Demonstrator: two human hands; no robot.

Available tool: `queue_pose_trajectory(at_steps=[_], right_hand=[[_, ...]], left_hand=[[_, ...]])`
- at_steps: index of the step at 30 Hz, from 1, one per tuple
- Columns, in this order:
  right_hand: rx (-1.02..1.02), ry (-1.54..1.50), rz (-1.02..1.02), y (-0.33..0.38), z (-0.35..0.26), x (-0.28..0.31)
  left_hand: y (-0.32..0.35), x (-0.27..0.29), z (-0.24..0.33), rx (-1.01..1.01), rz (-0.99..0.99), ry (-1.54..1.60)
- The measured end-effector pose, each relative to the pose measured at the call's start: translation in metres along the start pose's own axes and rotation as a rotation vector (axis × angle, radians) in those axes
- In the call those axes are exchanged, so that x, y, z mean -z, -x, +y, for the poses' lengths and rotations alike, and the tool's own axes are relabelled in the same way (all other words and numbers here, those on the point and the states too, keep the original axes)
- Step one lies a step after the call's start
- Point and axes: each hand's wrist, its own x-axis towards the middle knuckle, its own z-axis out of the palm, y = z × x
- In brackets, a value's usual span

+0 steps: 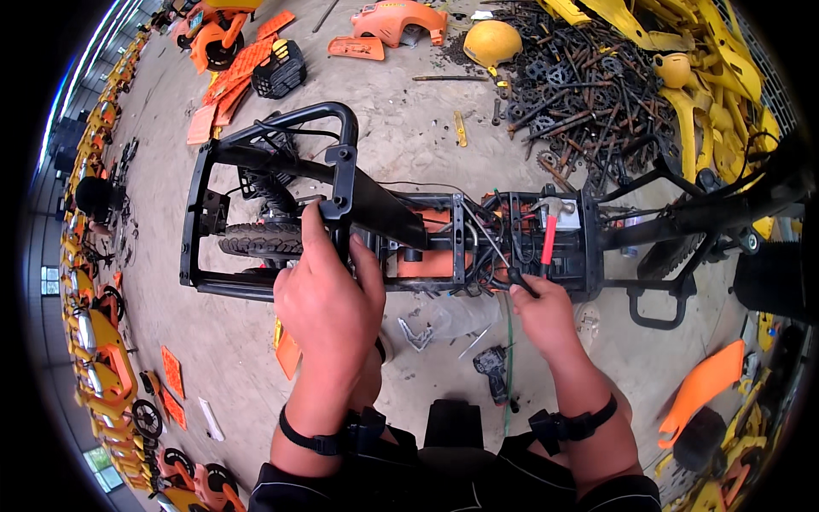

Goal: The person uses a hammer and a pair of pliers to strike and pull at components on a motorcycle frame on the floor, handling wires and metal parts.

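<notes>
A black metal vehicle frame (457, 247) lies across the view, with wires and orange panels inside it. My left hand (333, 294) grips a black bracket (341, 183) at the frame's left part, index finger and thumb on either side of it. My right hand (550, 314) is closed round the black handle of a screwdriver (519, 279). The screwdriver's shaft slants up and left over the wires at the middle of the frame. Just right of it, a hammer (548, 235) with a red handle rests on the frame, its head near a silver box (563, 215).
A cordless drill (490, 367) and clear plastic film (461, 317) lie on the floor before me. Rusty metal parts (589, 94) are heaped behind the frame, beside yellow panels (695, 111). A tyre (260, 239) sits within the frame's left end. Yellow vehicles (102, 341) line the far left.
</notes>
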Motion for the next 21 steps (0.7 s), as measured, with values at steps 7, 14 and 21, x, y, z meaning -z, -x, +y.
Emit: queue_pose_trajectory(at_steps=[7,14,21], right_hand=[[0.193,0.485,0.082,-0.008,-0.015,0.023],[0.239,0.627,0.07,-0.012,-0.02,0.023],[0.272,0.715,0.108,-0.009,-0.039,0.01]], left_hand=[[0.001,0.0,-0.002,-0.01,0.004,0.0],[0.0,-0.004,-0.006,-0.017,0.001,0.002],[-0.001,-0.002,-0.002,-0.018,-0.048,0.033]])
